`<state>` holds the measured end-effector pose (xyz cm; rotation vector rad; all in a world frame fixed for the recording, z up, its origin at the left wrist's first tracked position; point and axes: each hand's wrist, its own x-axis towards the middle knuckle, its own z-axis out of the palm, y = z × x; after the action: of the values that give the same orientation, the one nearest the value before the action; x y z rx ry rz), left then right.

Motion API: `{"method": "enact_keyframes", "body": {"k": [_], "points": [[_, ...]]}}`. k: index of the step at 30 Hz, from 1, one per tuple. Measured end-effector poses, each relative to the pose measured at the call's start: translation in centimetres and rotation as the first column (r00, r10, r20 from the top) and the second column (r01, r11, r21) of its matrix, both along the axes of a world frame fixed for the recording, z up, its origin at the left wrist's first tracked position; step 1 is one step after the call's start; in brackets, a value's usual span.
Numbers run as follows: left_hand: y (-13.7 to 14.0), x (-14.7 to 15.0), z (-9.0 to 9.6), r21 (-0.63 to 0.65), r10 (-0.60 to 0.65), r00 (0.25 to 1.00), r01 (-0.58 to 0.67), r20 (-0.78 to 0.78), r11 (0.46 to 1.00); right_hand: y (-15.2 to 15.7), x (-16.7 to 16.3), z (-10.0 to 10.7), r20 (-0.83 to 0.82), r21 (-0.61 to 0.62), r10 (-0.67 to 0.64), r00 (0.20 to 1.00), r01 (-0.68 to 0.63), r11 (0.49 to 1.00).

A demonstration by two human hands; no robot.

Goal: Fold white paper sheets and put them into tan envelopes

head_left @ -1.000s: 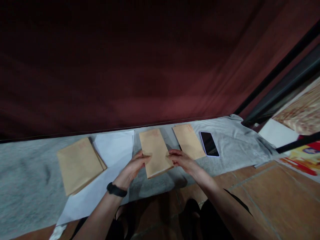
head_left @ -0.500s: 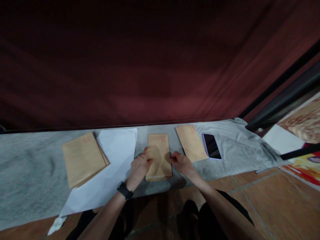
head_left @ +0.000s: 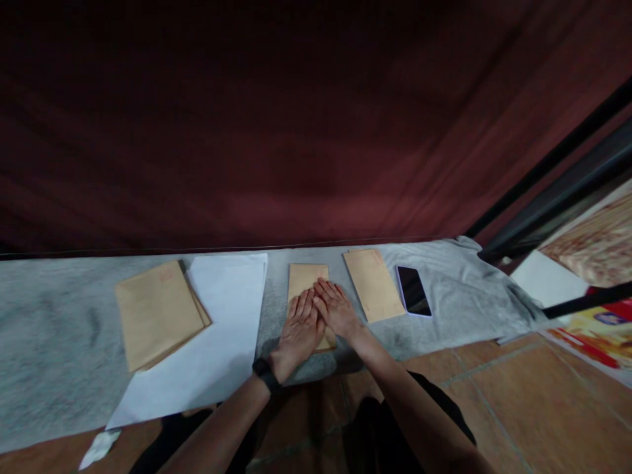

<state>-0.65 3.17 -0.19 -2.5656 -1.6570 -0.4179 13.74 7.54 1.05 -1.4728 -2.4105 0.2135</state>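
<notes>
A brown paper envelope (head_left: 307,271) lies flat in the middle of the grey cloth, its top end showing above my fingers. My left hand (head_left: 299,324) rests flat on it, fingers stretched out and pointing away from me; a dark watch is on that wrist. Beside and touching it, my right hand (head_left: 338,308) also lies flat on the envelope, fingers extended toward the upper left. Most of the envelope's middle is hidden under both palms. Whether more envelopes lie beneath it I cannot tell.
To the left, a stack of larger brown envelopes (head_left: 157,313) partly covers white paper sheets (head_left: 224,329). Brown envelopes (head_left: 374,284) and a phone (head_left: 413,291) lie to the right on the grey cloth (head_left: 459,289). A dark red curtain (head_left: 306,164) hangs behind.
Both hands have moved from the envelope's side edges onto its top. Their curled fingers have straightened and now lie flat, side by side. The envelope stays in place.
</notes>
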Motion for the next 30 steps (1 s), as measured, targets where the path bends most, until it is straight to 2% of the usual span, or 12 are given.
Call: {"method": "enact_keyframes", "body": {"k": [5,10,15,17,19,22,27,30], "points": [[-1.5,-0.4,0.4,-0.031,-0.085,0.996,0.085,-0.017,0.996,2.0,-0.6,-0.4,0.005,-0.028,-0.090,0.996,0.090,0.996],[-3.5,-0.8,0.7,-0.112,-0.179,0.984,0.179,0.006,0.977,3.5,-1.6,-0.8,-0.010,-0.039,-0.183,0.983,0.183,0.982],[-3.3,-1.8,1.8,-0.213,-0.219,0.972,0.232,0.081,0.949,3.5,-2.0,-1.1,0.016,-0.006,-0.213,0.977,0.213,0.977],[-2.7,-2.1,2.4,-0.234,-0.157,0.979,0.185,0.131,0.955,3.0,-2.0,-1.2,0.033,0.006,-0.188,0.982,0.188,0.982],[-2.1,-2.3,2.8,-0.233,-0.043,0.986,0.080,0.160,0.969,2.2,-2.0,-1.3,0.046,0.021,-0.147,0.988,0.146,0.989],[-1.4,-2.5,2.8,-0.201,0.054,0.987,-0.023,0.153,0.979,0.7,-1.8,-1.5,0.065,0.041,-0.084,0.994,0.081,0.996],[0.5,-2.8,1.9,-0.105,0.028,0.994,-0.017,0.105,0.994,-2.1,-1.4,-1.8,0.088,0.085,-0.004,0.996,-0.004,0.996],[2.1,-2.9,1.6,-0.102,-0.002,0.998,0.009,0.065,0.995,-3.5,-1.2,-1.9,0.077,0.108,0.015,0.997,-0.023,0.994]]}}
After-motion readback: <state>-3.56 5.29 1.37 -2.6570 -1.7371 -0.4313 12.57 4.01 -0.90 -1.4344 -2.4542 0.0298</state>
